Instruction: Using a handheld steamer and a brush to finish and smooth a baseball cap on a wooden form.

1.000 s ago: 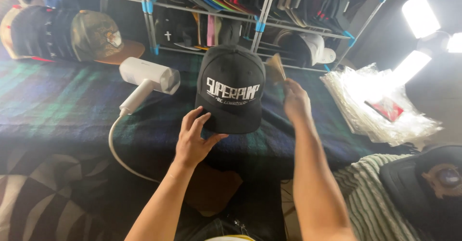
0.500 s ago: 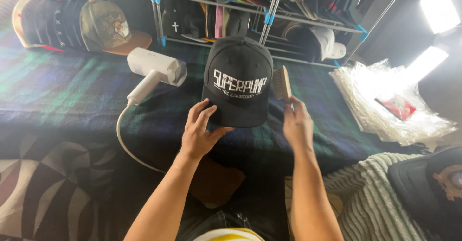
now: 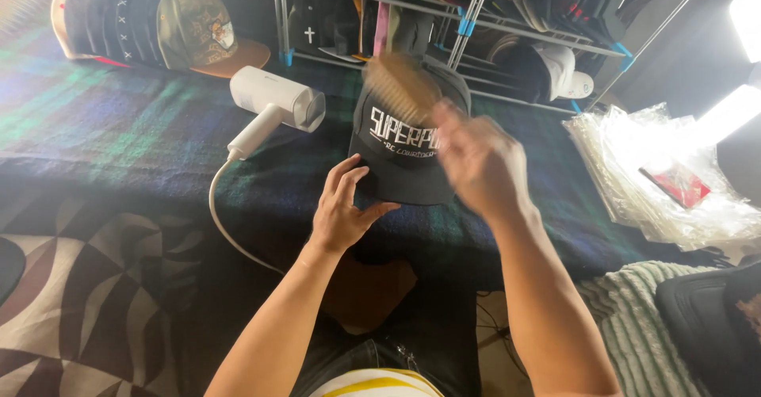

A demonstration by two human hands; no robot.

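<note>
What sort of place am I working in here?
Probably a cap seller's stockroom or packing spot: racks full of caps behind the plaid table, a stack of clear bags to one side, and a handheld steamer beside the black cap being brushed.

We look down on a table point(image 3: 95, 135) covered in dark blue and green plaid cloth. At its far edge stands a metal rack point(image 3: 476, 9) with blue joints, packed with caps in many colours. On the far left lies a row of caps point(image 3: 151, 28), the nearest one camouflage with a brown brim. A white steamer point(image 3: 277, 100) with a cord rests on the cloth. On the right lies a heap of clear bags point(image 3: 666, 175); beyond it two bright lamps point(image 3: 741, 64) glare. Near left, a rug point(image 3: 79, 294) in black, grey and cream triangles covers the floor.
</note>
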